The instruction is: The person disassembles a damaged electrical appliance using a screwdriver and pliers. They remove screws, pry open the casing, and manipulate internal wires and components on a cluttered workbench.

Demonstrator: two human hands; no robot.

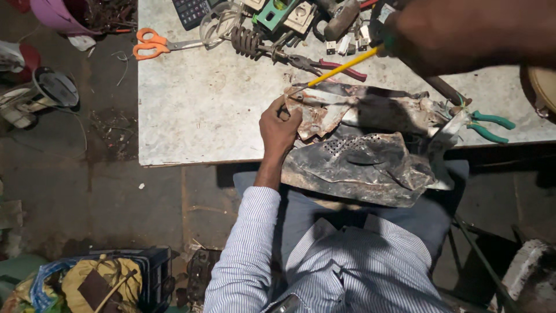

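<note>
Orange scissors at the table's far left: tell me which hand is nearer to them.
Left. The left hand presses the burnt metal sheet below and to the right of the orange scissors. The right hand, holding a yellow-handled tool, is far across the table.

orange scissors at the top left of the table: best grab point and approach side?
Take the orange scissors by the two handle loops, coming from the table's left edge. They lie flat with the loops toward that edge and bare tabletop around them, while the blades point right into the clutter by the coiled spring. Probably a pinch across both loops from above.
</note>
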